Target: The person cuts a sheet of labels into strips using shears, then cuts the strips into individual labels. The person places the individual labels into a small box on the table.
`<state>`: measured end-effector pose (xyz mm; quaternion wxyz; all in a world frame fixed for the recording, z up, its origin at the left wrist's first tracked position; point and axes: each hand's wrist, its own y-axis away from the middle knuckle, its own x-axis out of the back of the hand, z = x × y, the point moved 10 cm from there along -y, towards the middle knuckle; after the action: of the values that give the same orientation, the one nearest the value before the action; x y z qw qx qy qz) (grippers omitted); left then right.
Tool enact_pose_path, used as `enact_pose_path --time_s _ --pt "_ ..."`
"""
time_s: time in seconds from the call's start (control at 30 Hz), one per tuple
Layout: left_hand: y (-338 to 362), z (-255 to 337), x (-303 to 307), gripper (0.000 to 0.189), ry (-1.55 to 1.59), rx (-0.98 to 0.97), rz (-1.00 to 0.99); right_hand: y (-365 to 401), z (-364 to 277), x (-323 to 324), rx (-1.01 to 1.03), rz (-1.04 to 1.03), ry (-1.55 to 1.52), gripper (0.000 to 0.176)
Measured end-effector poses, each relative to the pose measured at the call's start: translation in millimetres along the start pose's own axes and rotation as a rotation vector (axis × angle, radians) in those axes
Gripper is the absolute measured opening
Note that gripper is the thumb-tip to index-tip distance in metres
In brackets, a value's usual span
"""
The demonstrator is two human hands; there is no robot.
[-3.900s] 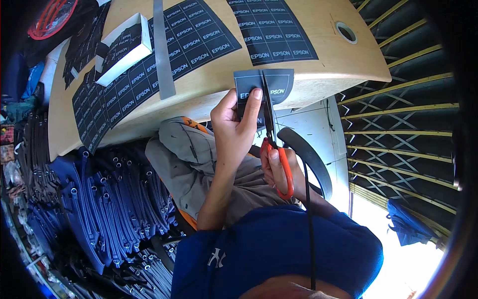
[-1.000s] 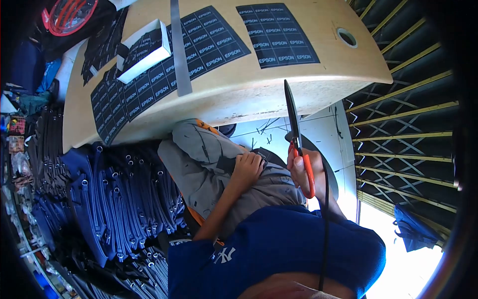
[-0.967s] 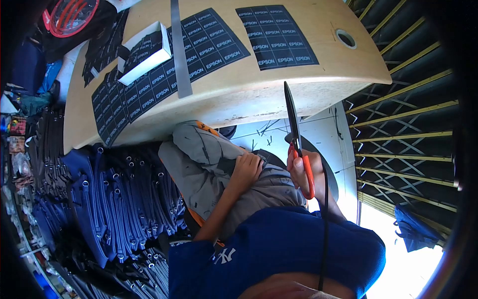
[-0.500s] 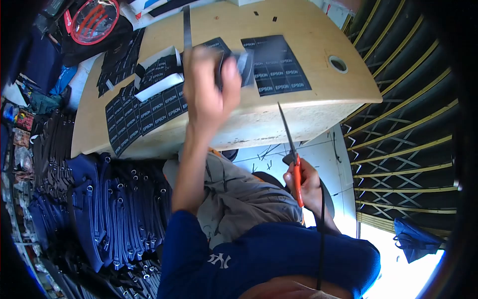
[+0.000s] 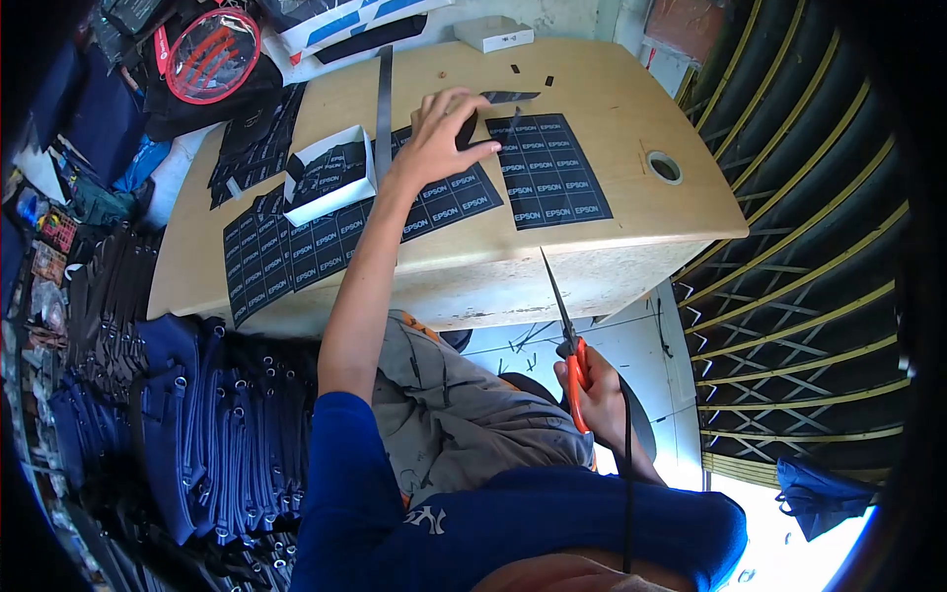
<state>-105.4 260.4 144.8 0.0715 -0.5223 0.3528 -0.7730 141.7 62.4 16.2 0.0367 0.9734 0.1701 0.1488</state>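
My left hand is over the table, thumb and fingers spread apart, with a dark piece partly hidden in the gap between them. Thin dark strips lie at its fingertips, beside a black sheet printed with EPSON labels. More printed sheets lie under and left of my left forearm. A white box holding dark labelled pieces rests on them. Low in front of the table edge, my right hand grips orange-handled scissors, their blades pointing up toward the table.
A metal ruler lies behind my left hand on the wooden table. At the back are a small white box and small black pieces. A round hole is at the right. Blue straps hang at lower left, beside my legs.
My left hand has moved up and back over the table, and its fingers have spread. My right hand and the scissors have shifted slightly down in view. The whole view has tilted a little.
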Motion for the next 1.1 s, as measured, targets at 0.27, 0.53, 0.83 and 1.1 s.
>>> enact_pose_path --time_s 0.27,0.53,0.83,1.1 --pt "0.6 -56.9 -45.3 0.069 -0.047 0.484 -0.297 -3.7 -21.2 -6.7 0.167 0.023 0.135 0.03" --pt "-5.6 -87.0 -64.0 0.037 0.049 0.557 -0.197 -0.7 -14.6 -4.1 0.098 -0.002 0.163 0.033" --pt "13.8 -97.0 -9.4 0.03 0.397 0.804 0.168 -2.6 -17.2 -6.0 0.157 0.003 0.124 0.033" --pt "9.4 11.3 60.3 0.018 -0.042 0.207 0.284 -18.7 -11.3 -20.2 0.104 -0.039 0.005 0.022"
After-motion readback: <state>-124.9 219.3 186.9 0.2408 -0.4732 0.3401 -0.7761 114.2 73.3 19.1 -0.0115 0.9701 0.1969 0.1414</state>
